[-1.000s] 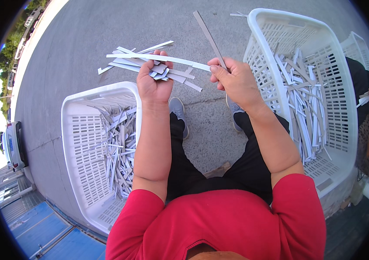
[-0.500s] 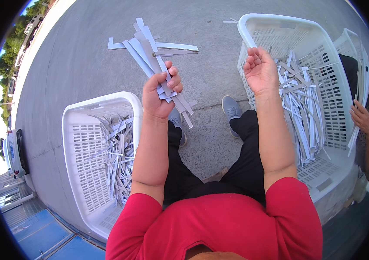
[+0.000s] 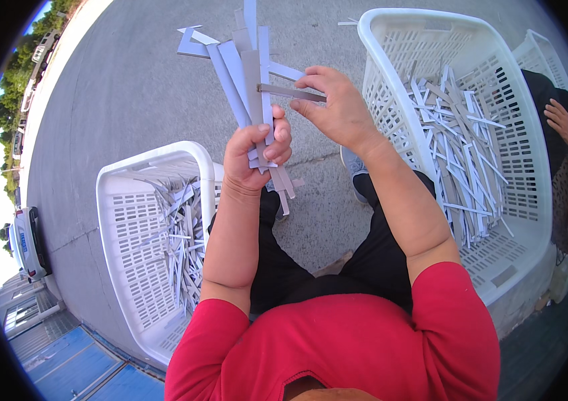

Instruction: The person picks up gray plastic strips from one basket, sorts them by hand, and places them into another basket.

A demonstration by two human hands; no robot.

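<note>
In front of me, my left hand [image 3: 254,150] is closed around a fanned bundle of flat, thin strips [image 3: 252,80], white and grey. Most stick up beyond the fist, and short ends hang below it. One grey strip [image 3: 284,91] juts sideways from the bundle toward my right hand [image 3: 342,115]. Its free end lies between the thumb and fingers, which are apart, with the thumb tip close against its edge. A white strip behind it also points toward these fingertips. The lower fingers of the right hand are partly hidden.
White perforated plastic baskets holding loose strips stand at my left [image 3: 113,200] and right [image 3: 391,73]. Another person's hand [image 3: 563,120] is beyond the right basket. A few strips [image 3: 347,23] lie on the concrete ground. A white car [image 3: 27,244] stands far left.
My right hand has moved left from the right basket's edge to the bundle's jutting strip. My left hand still grips the bundle, now slightly turned. The other person's hand has risen.
</note>
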